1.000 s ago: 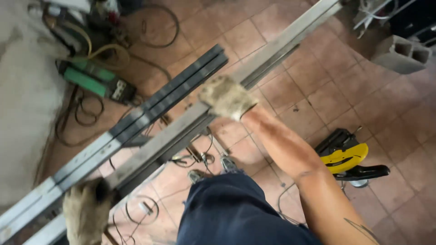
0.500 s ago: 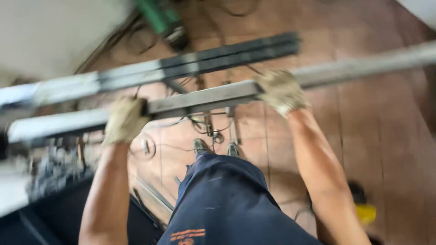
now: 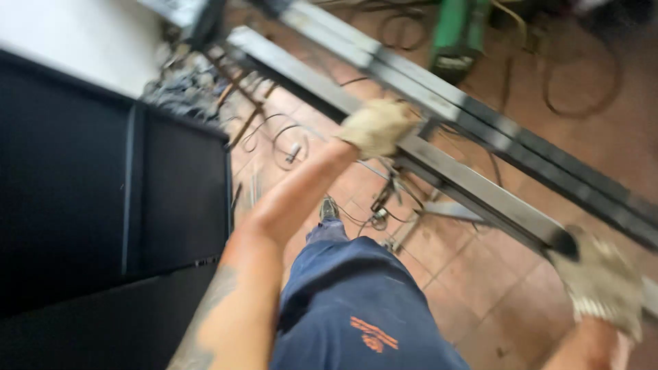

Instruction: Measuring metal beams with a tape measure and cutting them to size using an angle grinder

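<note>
Steel bar (image 3: 473,185) runs long from far left to near right across the head view, above the tiled floor (image 3: 480,274). Both gloved hands clamp it, well apart: left hand (image 3: 375,127) farther along, right hand (image 3: 602,277) nearer, at the near-right end.

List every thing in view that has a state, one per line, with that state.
left hand: gloved, gripping the near metal bar.
right hand: gloved, closed around the near metal bar at its dark end.
near metal bar: held off the floor, slanting across the view.
far metal bar: lying parallel behind it, untouched.
green machine: standing on the tiled floor, blurred.
black panel: upright at the left.
</note>
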